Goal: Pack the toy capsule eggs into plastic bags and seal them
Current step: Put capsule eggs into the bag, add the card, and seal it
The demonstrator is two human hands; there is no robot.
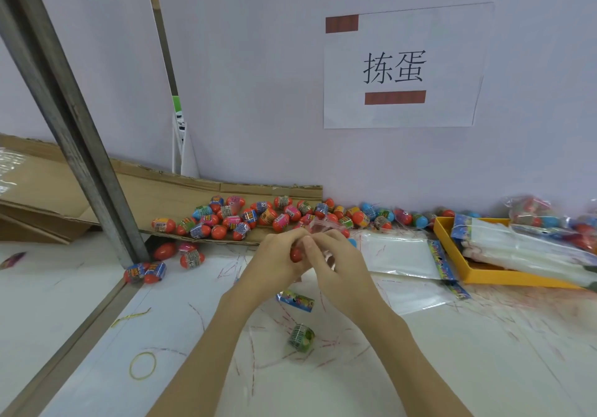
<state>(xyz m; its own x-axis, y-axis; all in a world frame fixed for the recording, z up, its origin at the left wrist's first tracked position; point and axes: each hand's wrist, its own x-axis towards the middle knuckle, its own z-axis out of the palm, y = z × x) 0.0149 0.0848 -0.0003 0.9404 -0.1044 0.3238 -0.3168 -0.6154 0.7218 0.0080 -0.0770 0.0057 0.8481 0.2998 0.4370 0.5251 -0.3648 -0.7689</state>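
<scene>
My left hand (274,259) and my right hand (337,263) meet above the middle of the table, fingers touching. Between them they hold a small clear plastic bag (323,226) with a red capsule egg (295,255) showing between the fingers; most of the bag is hidden by the hands. Behind the hands lies a heap of loose capsule eggs (248,214), red with coloured labels, on a cardboard sheet (161,190). A stack of flat empty bags (399,256) lies just right of my right hand.
A yellow tray (484,276) with bag bundles sits at the right, with packed egg bags (533,211) behind it. A slanted metal post (80,145) stands at the left. Loose labels (295,300), a green wrapper (301,337) and a yellow rubber band (142,365) lie near me.
</scene>
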